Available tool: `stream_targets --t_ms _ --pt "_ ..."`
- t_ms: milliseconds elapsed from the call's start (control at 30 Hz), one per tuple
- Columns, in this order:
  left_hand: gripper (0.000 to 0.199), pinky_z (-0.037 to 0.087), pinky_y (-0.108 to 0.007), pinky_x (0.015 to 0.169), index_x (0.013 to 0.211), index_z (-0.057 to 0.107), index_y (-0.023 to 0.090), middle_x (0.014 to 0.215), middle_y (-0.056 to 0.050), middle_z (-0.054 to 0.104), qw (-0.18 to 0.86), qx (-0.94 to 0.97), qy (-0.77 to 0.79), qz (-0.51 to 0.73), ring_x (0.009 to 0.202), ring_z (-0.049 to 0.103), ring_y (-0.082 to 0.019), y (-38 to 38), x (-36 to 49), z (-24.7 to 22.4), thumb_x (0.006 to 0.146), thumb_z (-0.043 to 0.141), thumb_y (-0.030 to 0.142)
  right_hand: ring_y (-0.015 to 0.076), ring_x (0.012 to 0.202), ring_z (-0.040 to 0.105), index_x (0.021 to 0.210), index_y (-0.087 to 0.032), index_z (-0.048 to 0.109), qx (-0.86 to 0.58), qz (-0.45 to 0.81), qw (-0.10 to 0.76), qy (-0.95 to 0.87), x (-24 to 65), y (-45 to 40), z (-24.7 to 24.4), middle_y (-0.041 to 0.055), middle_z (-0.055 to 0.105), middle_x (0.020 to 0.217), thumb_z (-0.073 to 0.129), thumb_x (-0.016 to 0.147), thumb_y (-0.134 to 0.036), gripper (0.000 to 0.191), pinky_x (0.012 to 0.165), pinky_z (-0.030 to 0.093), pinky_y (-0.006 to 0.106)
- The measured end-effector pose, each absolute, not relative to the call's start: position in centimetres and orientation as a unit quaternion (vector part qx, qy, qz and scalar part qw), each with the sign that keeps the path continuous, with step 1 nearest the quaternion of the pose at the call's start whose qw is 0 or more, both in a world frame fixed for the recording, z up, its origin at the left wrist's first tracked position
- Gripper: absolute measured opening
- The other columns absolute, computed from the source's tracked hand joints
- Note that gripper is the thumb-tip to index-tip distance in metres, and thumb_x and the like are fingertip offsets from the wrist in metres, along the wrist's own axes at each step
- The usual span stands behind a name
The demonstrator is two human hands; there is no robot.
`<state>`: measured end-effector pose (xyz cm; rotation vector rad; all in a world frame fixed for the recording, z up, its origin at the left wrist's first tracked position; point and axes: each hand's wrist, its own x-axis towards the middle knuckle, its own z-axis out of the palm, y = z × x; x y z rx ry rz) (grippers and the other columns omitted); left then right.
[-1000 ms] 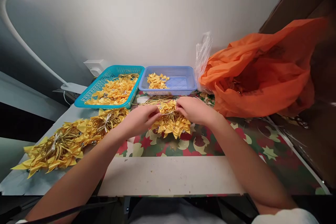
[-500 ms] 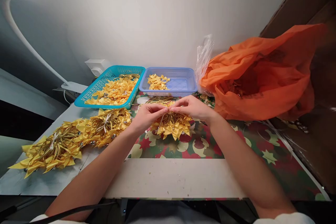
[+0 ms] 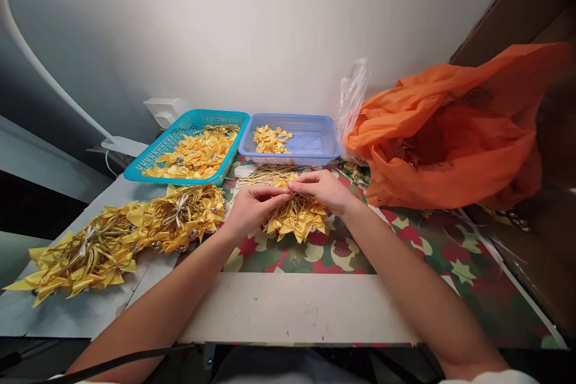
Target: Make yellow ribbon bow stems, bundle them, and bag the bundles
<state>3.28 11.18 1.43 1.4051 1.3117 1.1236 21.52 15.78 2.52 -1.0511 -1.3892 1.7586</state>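
My left hand (image 3: 257, 207) and my right hand (image 3: 323, 189) meet over the middle of the table, thumbs and forefingers pinched together. A small yellow ribbon bow (image 3: 282, 181) shows at their fingertips; the exact grip is partly hidden by the fingers. Just under my hands lies a bunch of yellow ribbon bows (image 3: 297, 222) with gold cords and silver bells. Behind the fingers, gold cords (image 3: 263, 175) lie in a row. To the left rest two tied bundles, a nearer ribbon bundle (image 3: 85, 252) and a farther ribbon bundle (image 3: 184, 216), each bound with a white tie.
A teal basket (image 3: 135, 175) full of yellow bows stands at the back left. Beside it is a blue basket (image 3: 315, 159) holding a few bows. An orange bag (image 3: 450, 174) and a clear plastic bag (image 3: 353, 99) sit at the right. A lamp (image 3: 45, 72) rises at the left.
Both hands have shifted slightly, and the right has drawn a little toward the left. More of the yellow bow now shows at the fingertips. The view has turned a little.
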Motion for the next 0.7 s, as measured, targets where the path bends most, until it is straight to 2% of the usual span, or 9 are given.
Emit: stream_targets --t_ms 200,433,567,700 --pt "0.018 0.052 -0.028 0.061 0.072 0.08 0.018 0.074 -0.006 0.078 0.441 0.567 0.538 0.441 0.067 0.067 -0.019 11.1 3.3 1.5 0.064 0.083 0.034 0.0156 0.075 0.066 0.07 -0.017 0.076 -0.396 0.699 0.36 -0.475 20.7 15.5 1.8 0.0035 0.075 0.076 0.088 0.052 -0.038 0.03 0.077 0.051 0.031" --pt "0.024 0.044 -0.023 0.051 0.079 0.079 0.019 0.072 -0.004 0.074 0.508 0.511 0.525 0.453 0.058 0.059 -0.013 11.0 3.1 1.4 0.07 0.078 0.041 0.0181 0.075 0.068 0.07 -0.018 0.078 -0.362 0.628 0.354 -0.591 21.2 15.8 2.2 0.0038 0.076 0.076 0.087 0.051 -0.045 0.034 0.076 0.054 0.032" --pt "0.027 0.038 -0.021 0.046 0.08 0.079 0.018 0.064 -0.001 0.07 0.519 0.525 0.52 0.43 0.049 0.048 -0.008 11.0 3.0 1.7 0.069 0.078 0.043 0.0187 0.073 0.069 0.072 -0.017 0.079 -0.352 0.626 0.353 -0.599 21.7 16.1 1.9 0.0049 0.076 0.075 0.088 0.051 -0.042 0.033 0.073 0.055 0.032" --pt "0.027 0.037 -0.02 0.044 0.077 0.08 0.018 0.065 -0.002 0.07 0.521 0.526 0.524 0.42 0.049 0.047 -0.008 11.0 3.0 2.1 0.065 0.081 0.042 0.0168 0.068 0.067 0.071 -0.017 0.079 -0.351 0.598 0.341 -0.635 22.1 16.3 1.6 0.0047 0.076 0.072 0.087 0.056 -0.036 0.025 0.066 0.053 0.029"
